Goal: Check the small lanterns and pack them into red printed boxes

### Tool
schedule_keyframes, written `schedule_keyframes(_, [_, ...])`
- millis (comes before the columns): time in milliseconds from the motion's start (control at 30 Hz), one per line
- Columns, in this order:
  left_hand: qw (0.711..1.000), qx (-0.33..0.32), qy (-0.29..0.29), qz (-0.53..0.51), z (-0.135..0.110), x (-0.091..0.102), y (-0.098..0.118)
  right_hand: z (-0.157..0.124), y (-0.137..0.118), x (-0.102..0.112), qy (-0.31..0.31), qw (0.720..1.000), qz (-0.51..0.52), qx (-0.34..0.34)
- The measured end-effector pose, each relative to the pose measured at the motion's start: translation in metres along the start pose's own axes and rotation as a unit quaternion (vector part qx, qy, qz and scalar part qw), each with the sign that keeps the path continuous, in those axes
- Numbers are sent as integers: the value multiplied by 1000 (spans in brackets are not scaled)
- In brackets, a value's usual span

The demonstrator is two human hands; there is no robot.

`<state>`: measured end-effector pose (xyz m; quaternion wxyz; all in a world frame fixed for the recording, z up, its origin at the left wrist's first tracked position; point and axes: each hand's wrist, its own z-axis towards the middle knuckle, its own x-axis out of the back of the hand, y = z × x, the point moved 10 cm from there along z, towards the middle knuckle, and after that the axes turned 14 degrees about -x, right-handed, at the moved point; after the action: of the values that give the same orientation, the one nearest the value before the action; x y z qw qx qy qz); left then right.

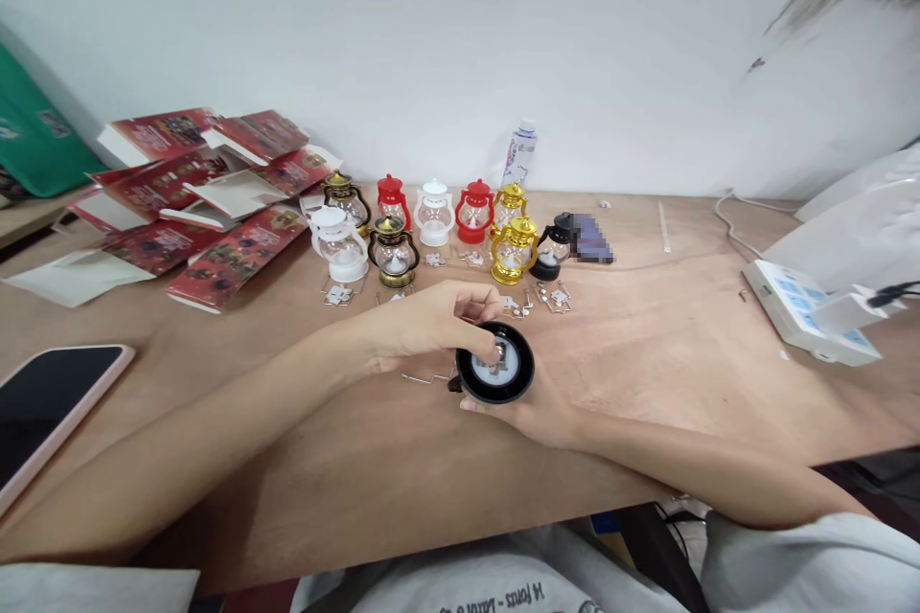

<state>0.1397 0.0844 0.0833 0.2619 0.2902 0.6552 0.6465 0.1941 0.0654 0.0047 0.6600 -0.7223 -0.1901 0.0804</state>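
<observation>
As right hand grips one lantern, curled left hand touching it, grasp unclear, nine lanterns behind

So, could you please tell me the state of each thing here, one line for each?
Held black lantern: tilted, underside facing the camera
Right hand: gripping this lantern
Left hand: touching its underside
Lanterns behind: standing upright
Metal pieces: lying loose
Red boxes: piled, some flaps open
Bottle: capped, standing
Phone at left: lying flat, screen dark
Power strip: white plug inserted
Pixelated item: lying down, details hidden
</observation>
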Motion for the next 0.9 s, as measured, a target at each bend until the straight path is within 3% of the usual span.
schedule_keyframes(300, [995, -48, -26, 84, 0, 13, 17, 0, -3, 6, 23, 999, -32, 34])
schedule_keyframes(500, [980, -108, -67, 151, -4, 7, 32, -3, -10, 12, 57, 995, -54, 62])
schedule_keyframes(733, [936, -168, 39, 308, -19, 19, 62, -3, -8, 18, 87, 994, -27, 64])
schedule_keyframes(900, [930, -182, 108, 301, -18, 29, 58, 6, 1, 28, 96, 995, 3, 18])
